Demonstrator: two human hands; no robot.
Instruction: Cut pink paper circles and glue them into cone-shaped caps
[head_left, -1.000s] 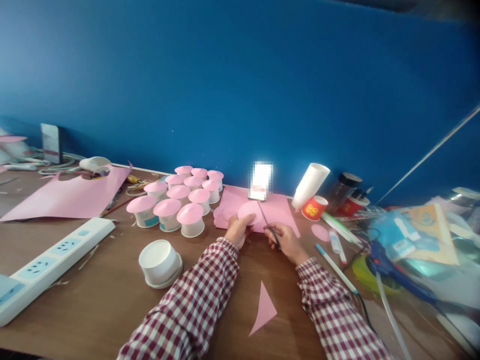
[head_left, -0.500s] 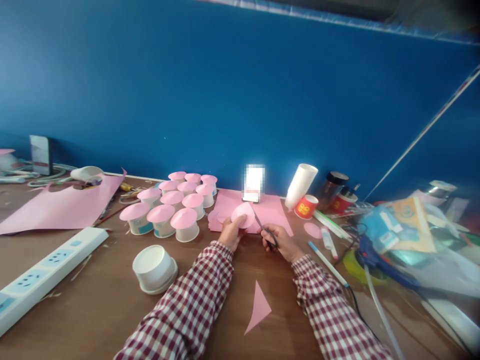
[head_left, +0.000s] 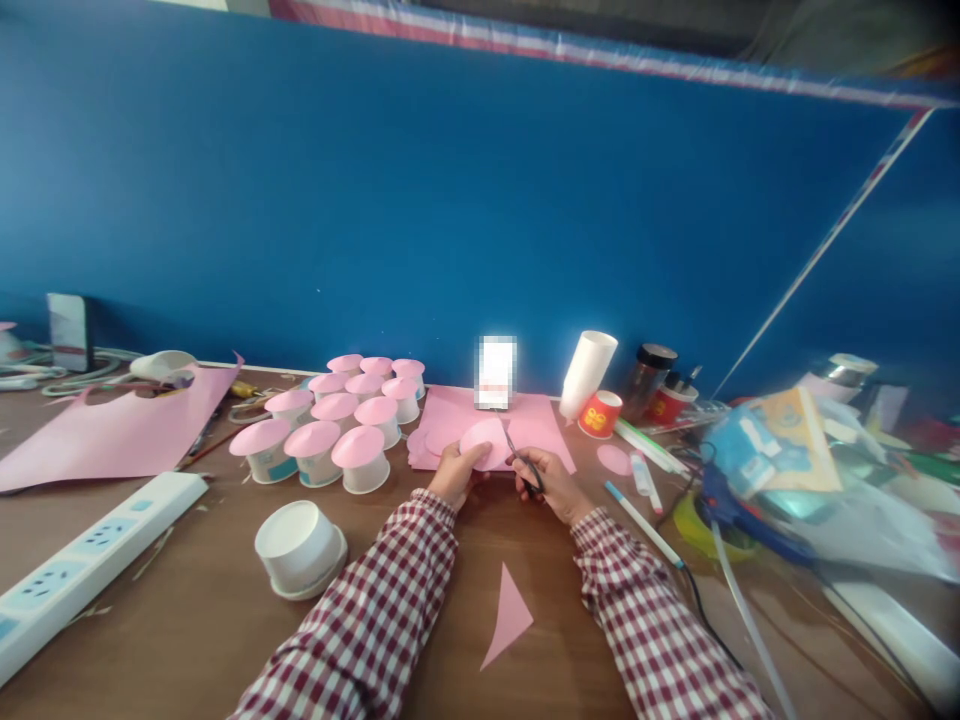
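Note:
My left hand (head_left: 459, 474) pinches a round piece of pink paper (head_left: 485, 440), thumb on top and the other fingers mostly hidden beneath. In my right hand (head_left: 553, 484) is a pair of dark-handled scissors (head_left: 529, 470), their blades pointing up and left along the piece's right edge. Whether the blades touch the paper I cannot make out. Behind both hands lie flat pink paper sheets (head_left: 540, 420), with further cut pieces at their left side. A pointed pink offcut (head_left: 508, 618) rests on the table between my forearms.
Several white cups topped with pink discs (head_left: 360, 447) stand at left. Nearer are upturned white bowls (head_left: 296, 540) and a power strip (head_left: 97, 545). A phone (head_left: 495, 375) leans at the back. Rightward are a red cup (head_left: 600, 413), a glue gun (head_left: 739, 520) and plastic bags (head_left: 817, 470).
The view has shifted slightly, so most things sit a little further left and lower. The pink piece has turned or tilted slightly in my left hand; both hands keep their holds.

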